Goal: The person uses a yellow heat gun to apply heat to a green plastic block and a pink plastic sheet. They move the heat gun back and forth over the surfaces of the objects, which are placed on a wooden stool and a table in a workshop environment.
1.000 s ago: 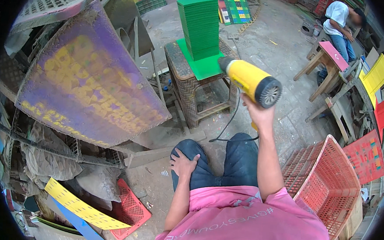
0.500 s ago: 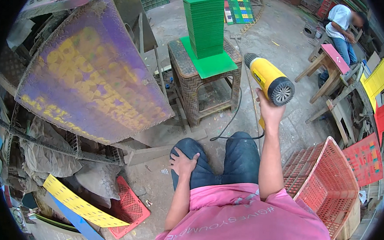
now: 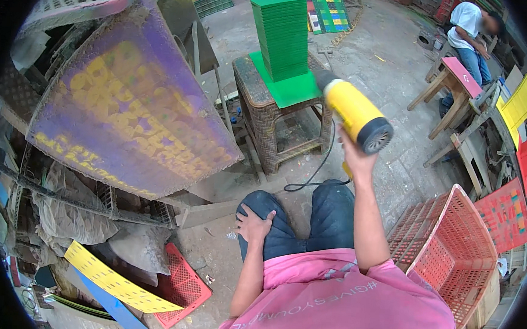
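Note:
My right hand (image 3: 355, 157) grips the handle of a yellow and black heat gun (image 3: 356, 113). The gun's dark nozzle points up and left, close to the right edge of a stool. On that woven-textured brown stool (image 3: 257, 93) stands a tall stack of green sheets (image 3: 281, 42), resting on a wider green sheet (image 3: 296, 95). A dark cord (image 3: 318, 170) hangs below the gun and loops near my knees. My left hand (image 3: 254, 223) lies flat on my left knee with its fingers spread, holding nothing.
A large purple and yellow board (image 3: 134, 108) leans at the left. At the right stands a red plastic crate (image 3: 430, 247); another red crate (image 3: 191, 287) is at the lower left beside a perforated yellow sheet (image 3: 117, 281). A person (image 3: 469, 38) sits far right near a small bench (image 3: 455, 86).
The heat gun in my right hand has moved left and slightly down, its nozzle nearer the stool and green sheets. My left hand stays on my knee.

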`<state>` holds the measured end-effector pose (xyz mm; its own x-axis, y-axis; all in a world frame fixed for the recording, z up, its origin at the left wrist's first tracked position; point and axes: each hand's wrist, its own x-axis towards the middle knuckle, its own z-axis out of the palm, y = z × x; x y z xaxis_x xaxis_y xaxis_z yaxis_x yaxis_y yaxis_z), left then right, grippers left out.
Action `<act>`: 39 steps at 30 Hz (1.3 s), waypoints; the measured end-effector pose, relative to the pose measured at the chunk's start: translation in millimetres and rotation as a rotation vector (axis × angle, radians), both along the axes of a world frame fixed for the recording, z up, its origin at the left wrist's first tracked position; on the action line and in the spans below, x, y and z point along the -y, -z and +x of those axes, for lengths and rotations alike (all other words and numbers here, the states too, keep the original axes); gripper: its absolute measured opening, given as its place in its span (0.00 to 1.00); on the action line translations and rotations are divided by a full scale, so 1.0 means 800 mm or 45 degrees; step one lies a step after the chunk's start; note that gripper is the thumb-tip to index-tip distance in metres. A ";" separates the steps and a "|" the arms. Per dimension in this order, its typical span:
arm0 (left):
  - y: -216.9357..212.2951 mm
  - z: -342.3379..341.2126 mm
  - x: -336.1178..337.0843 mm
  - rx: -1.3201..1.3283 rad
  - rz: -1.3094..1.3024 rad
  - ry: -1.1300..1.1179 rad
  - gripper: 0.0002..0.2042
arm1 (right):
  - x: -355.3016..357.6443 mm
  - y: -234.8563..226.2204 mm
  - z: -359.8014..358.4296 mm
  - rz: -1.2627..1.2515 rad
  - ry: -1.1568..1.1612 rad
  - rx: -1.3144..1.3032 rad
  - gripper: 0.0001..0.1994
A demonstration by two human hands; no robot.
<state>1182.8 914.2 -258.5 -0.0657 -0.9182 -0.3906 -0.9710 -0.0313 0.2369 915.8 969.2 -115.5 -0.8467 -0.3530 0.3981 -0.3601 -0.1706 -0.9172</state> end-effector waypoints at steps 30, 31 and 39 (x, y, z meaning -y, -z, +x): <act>-0.008 0.018 -0.011 0.100 -0.167 -0.078 0.52 | 0.058 -0.102 0.017 -0.028 -0.141 -0.710 0.22; -0.007 0.018 -0.011 0.090 -0.163 -0.079 0.52 | 0.059 -0.103 0.012 -0.097 -0.097 -0.645 0.22; -0.006 0.023 -0.010 0.035 -0.125 -0.098 0.51 | 0.071 -0.124 -0.021 -0.341 0.046 -0.336 0.24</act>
